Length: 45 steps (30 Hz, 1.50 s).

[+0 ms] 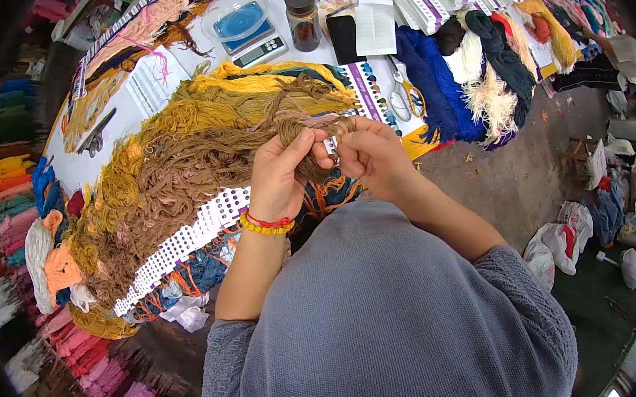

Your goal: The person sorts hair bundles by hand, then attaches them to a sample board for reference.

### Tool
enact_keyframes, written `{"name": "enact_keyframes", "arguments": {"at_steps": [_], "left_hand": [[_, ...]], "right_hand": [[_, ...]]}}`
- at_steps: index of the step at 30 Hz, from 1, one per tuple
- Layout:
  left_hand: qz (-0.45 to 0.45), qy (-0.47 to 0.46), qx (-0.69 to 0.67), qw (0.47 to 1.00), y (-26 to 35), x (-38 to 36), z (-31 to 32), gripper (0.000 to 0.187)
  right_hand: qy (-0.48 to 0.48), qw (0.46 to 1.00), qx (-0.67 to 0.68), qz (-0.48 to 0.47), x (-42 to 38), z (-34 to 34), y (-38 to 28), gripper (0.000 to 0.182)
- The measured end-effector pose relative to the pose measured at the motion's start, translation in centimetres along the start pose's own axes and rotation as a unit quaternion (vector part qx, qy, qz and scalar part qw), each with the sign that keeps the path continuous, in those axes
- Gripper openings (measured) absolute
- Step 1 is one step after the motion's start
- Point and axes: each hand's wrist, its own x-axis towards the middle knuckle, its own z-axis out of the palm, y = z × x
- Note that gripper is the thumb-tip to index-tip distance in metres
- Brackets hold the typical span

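Observation:
My left hand (282, 164), with a yellow bead bracelet (266, 228) and a red string at its wrist, is closed on a bundle of brown yarn (291, 131). Close beside it, my right hand (371, 152) pinches the end of the same yarn. Both hands are above the table's near edge. Under and left of them lies a long heap of brown yarn (179, 161), with olive and yellow yarn (208, 113) behind it. A white card strip with holes (186, 244) runs along the heap's near side.
Behind are a digital scale (260, 50), a dark jar (303, 22), a black phone-like object (343, 39) and scissors (400, 100). Blue yarn (429, 83) hangs over the edge at right. Far right, part of another person (623, 58) shows. White bags (563, 237) lie on the floor.

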Motion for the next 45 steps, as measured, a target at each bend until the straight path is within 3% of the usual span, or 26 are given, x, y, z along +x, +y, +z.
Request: {"name": "enact_keyframes", "arguments": {"at_steps": [3, 5, 8, 15, 24, 26, 27, 29, 30, 31, 32, 33, 35, 36, 37, 38, 39, 41, 42, 43, 44, 45], "left_hand": [[0.002, 0.026, -0.010, 1.000, 0.1, 0.1, 0.6, 0.019], [-0.010, 0.037, -0.003, 0.999, 0.2, 0.1, 0.8, 0.018], [0.006, 0.073, 0.022, 0.997, -0.5, 0.3, 0.7, 0.017], [0.026, 0.077, 0.051, 0.995, -0.8, 0.6, 0.7, 0.018], [-0.004, 0.061, -0.008, 0.998, -0.3, 1.1, -0.4, 0.019], [-0.030, 0.027, -0.027, 0.999, -0.1, 1.3, -0.6, 0.019], [-0.031, 0.027, -0.027, 0.999, 0.0, 1.3, -0.5, 0.019], [-0.017, 0.015, 0.007, 1.000, 0.1, 1.1, -0.1, 0.018], [-0.019, 0.013, 0.006, 1.000, 0.0, 1.2, -0.4, 0.018], [-0.041, 0.012, 0.025, 0.999, 0.0, 1.2, -1.1, 0.018], [-0.063, 0.012, 0.044, 0.997, -0.1, 1.3, -1.9, 0.017], [-0.090, 0.004, 0.046, 0.995, -0.1, 1.4, -2.8, 0.019], [-0.144, -0.050, -0.061, 0.986, -1.0, 2.2, -6.0, 0.020], [-0.147, -0.056, -0.112, 0.981, -1.3, 2.6, -6.2, 0.024], [-0.154, -0.045, -0.170, 0.972, -1.7, 3.0, -7.0, 0.025], [-0.160, -0.033, -0.227, 0.960, -2.0, 3.4, -8.4, 0.026], [-0.108, -0.004, -0.226, 0.968, -2.0, 3.4, -10.2, 0.027], [-0.069, 0.028, -0.271, 0.960, -0.1, 3.1, -15.1, 0.025], [-0.037, 0.094, -0.241, 0.965, 1.7, 2.4, -17.0, 0.024], [-0.014, 0.120, -0.274, 0.954, 3.4, 1.6, -20.1, 0.024], [0.037, 0.164, -0.225, 0.960, 4.9, 0.7, -23.8, 0.024], [0.078, 0.266, -0.157, 0.948, 7.3, -0.4, -24.4, 0.021]], "right_hand": [[0.053, 0.992, -0.116, 0.013, 0.0, 1.2, 0.0, 0.006], [0.083, 0.961, -0.259, -0.057, 0.0, 1.7, 0.6, 0.011], [0.074, 0.932, -0.335, -0.115, 0.7, -0.1, 2.3, 0.015], [0.092, 0.896, -0.421, -0.110, 1.0, 0.0, 2.1, 0.014], [0.068, 0.958, -0.230, -0.155, 1.3, 0.5, 1.7, 0.010], [0.067, 0.991, -0.110, 0.025, 0.9, 0.0, 0.6, 0.006], [0.067, 0.991, -0.109, 0.025, 1.0, -0.8, 0.5, 0.006], [-0.086, 0.991, 0.026, 0.095, 1.4, -2.5, 0.7, 0.008], [-0.084, 0.992, 0.027, 0.094, 1.4, -2.2, 0.3, 0.008], [-0.041, 0.960, -0.277, -0.017, 1.3, -1.6, -0.5, 0.008], [0.006, 0.825, -0.550, -0.125, 1.4, -1.1, -1.2, 0.008], [0.018, 0.686, -0.666, -0.293, 2.0, -1.4, -2.2, 0.008], [0.053, 0.671, -0.646, -0.360, 3.2, -1.5, -3.3, 0.010], [0.021, 0.723, -0.585, -0.366, 3.6, -1.0, -3.3, 0.007], [0.003, 0.869, -0.408, -0.281, 3.8, -0.5, -3.0, 0.006], [-0.017, 0.962, -0.204, -0.179, 4.1, -0.3, -2.7, 0.005], [-0.011, 0.993, -0.022, -0.117, 4.6, -1.3, -2.9, 0.002], [0.002, 0.985, 0.135, -0.108, 5.4, -5.1, -5.2, 0.009], [-0.055, 0.968, 0.232, -0.081, 6.0, -8.6, -6.6, 0.014], [0.109, 0.969, 0.181, -0.129, 5.4, -9.9, -8.0, 0.013], [0.132, 0.970, 0.154, -0.132, 5.3, -13.5, -9.3, 0.012], [0.167, 0.965, 0.141, -0.142, 4.4, -15.5, -10.7, 0.012]]}}
